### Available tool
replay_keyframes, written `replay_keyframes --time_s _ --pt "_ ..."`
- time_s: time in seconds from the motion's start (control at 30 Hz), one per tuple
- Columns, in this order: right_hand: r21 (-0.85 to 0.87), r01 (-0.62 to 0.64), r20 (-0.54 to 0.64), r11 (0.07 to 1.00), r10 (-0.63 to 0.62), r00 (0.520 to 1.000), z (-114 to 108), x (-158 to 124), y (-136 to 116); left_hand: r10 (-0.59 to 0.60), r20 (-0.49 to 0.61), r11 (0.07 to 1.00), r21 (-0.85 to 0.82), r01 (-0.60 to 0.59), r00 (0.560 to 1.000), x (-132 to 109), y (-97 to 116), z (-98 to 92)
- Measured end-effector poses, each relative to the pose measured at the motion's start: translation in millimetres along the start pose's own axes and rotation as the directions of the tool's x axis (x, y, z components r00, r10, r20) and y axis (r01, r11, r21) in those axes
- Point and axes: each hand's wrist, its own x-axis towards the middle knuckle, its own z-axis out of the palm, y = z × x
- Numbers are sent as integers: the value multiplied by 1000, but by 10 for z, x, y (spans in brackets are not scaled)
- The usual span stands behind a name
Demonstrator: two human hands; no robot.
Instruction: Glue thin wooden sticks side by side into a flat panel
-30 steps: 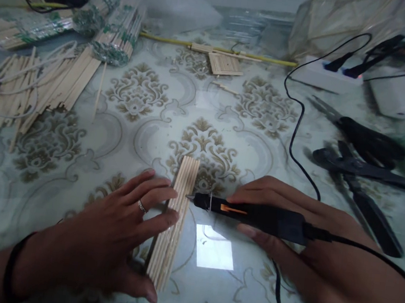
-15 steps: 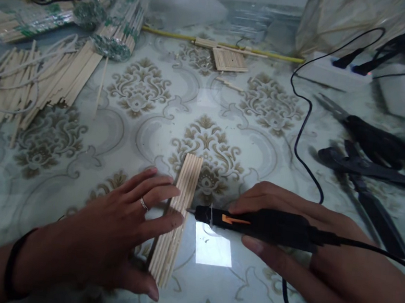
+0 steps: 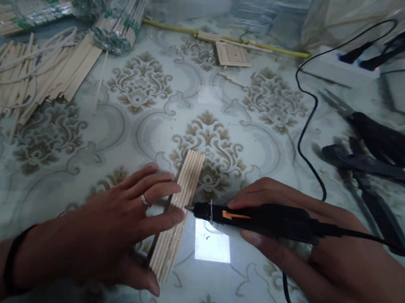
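Note:
A narrow panel of light wooden sticks (image 3: pixel 191 169), laid side by side, rests on the table in front of me. My left hand (image 3: pixel 133 226) is spread over its left side, fingertips on the sticks and the thumb by the near end. My right hand (image 3: pixel 280 237) is closed around a black hot glue gun (image 3: pixel 267 220) with an orange trigger and a cord. Its metal nozzle points left and meets the panel's right edge, close to my left index fingertip. Whether glue is coming out cannot be made out.
Loose sticks (image 3: pixel 62 69) and wrapped stick bundles (image 3: pixel 120 17) lie at the back left. A smaller stick panel (image 3: pixel 233 55) sits at the far middle near a yellow rod (image 3: pixel 165 25). Pliers (image 3: pixel 375 165) lie to the right, below a white power strip (image 3: pixel 338 67). A black cord (image 3: pixel 301 138) crosses the table.
The view has shifted slightly. Both hands keep nearly the same pose, and the nozzle stays at the panel's right edge, a touch further left.

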Motion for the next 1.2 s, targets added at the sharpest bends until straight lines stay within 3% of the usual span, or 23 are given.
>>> replay_keyframes --time_s 0.5,0.9,1.2 --pt "25 -22 -10 999 22 1000 -11 -41 18 -16 3 1000 -21 16 1000 -9 -1 18" --pt "-61 -5 -40 998 3 999 -41 1 -36 -9 -7 1000 2 9 1000 -15 6 37" --pt "1 -22 -59 1000 22 998 -21 -31 21 -21 -4 1000 -23 21 1000 0 6 20"
